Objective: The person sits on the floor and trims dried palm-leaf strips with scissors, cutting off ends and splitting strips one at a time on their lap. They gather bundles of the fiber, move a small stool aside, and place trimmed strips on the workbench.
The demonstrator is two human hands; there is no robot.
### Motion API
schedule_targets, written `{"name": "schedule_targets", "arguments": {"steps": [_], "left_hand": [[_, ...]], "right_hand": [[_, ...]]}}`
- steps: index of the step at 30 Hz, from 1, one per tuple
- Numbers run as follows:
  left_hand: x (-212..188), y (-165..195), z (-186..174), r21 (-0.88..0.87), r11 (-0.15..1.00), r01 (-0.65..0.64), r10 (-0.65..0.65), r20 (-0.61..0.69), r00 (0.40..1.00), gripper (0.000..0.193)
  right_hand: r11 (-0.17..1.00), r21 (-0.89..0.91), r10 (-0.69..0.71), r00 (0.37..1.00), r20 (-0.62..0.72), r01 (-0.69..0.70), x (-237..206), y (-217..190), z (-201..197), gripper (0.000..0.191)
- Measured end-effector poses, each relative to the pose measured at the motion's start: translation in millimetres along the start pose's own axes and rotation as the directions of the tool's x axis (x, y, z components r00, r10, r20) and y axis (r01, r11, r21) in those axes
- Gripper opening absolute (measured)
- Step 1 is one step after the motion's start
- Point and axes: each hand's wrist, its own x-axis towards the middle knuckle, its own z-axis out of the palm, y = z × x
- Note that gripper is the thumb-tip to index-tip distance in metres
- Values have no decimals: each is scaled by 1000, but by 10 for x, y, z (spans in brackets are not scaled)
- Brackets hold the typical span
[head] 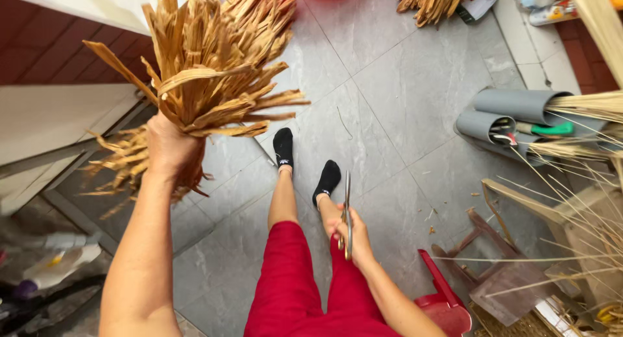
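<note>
The left hand (170, 149) is up high and clenched tight round the waist of a thick bundle of dried leaf strips (207, 71), splayed ends fanning above the fist and ragged tails hanging below it. Down by the knees, the right hand (350, 236) is closed through the handles of a pair of scissors (347, 207), blades pointing away toward the black-socked feet (305, 162) and looking nearly shut, well apart from the bundle. Trimming it cleanly would seem to want that firm grip kept near the cut line, so the strips cannot slide, and the blades brought square across the ends rather than at a slant. Around the person lies the grey tiled floor (402, 97); another heap of strips (428, 3) sits at the top, grey pipes (513, 107) holding thin pale stalks at the right, a red plastic stool (444, 301) beside the right arm.
</note>
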Motion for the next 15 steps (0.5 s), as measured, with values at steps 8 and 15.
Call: {"name": "schedule_targets", "arguments": {"steps": [8, 15], "left_hand": [[1957, -732, 1528, 261, 873, -412, 447, -92, 890, 42], [3086, -1032, 2958, 417, 882, -221, 270, -63, 961, 93]], "right_hand": [[990, 73, 129, 984, -120, -121, 1416, 21, 488, 50], [948, 156, 306, 931, -198, -279, 2626, 6, 862, 52]]}}
